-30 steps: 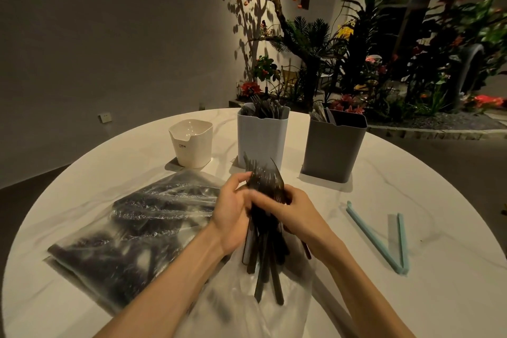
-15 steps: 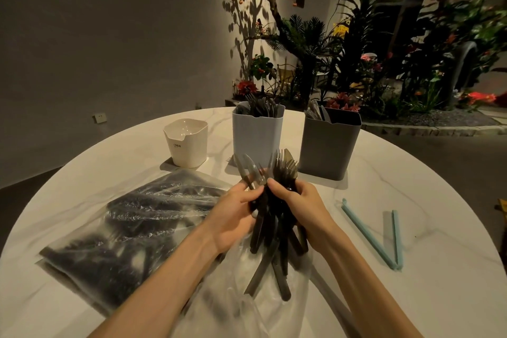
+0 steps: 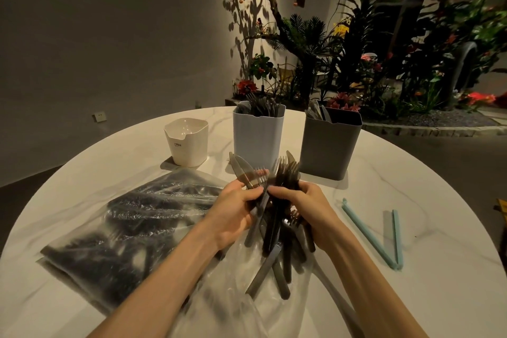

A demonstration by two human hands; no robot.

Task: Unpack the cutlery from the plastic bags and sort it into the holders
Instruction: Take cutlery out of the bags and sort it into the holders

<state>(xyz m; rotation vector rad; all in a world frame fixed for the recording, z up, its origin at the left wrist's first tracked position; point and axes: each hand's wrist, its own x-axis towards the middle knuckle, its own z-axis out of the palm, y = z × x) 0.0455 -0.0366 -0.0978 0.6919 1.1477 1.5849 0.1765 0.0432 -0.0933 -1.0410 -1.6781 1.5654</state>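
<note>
Both hands grip one bundle of dark cutlery [image 3: 277, 228] above an opened clear plastic bag [image 3: 225, 307]. My left hand [image 3: 233, 211] pinches a few knives fanned to the left. My right hand [image 3: 310, 208] holds the forks, tines up. Handles hang down into the bag. Three holders stand behind: a white one [image 3: 188, 143], a light blue one [image 3: 258, 140] filled with forks, and a dark grey one [image 3: 329, 145] with some cutlery.
A sealed plastic bag of dark cutlery [image 3: 131, 228] lies on the left of the round white marble table [image 3: 411, 173]. An open teal bag clip [image 3: 384, 236] lies to the right. Plants and a wall stand beyond the far edge.
The bundle has been split: knives fanned out to the left in my left hand, forks stayed in my right. Both hands sit slightly farther from me.
</note>
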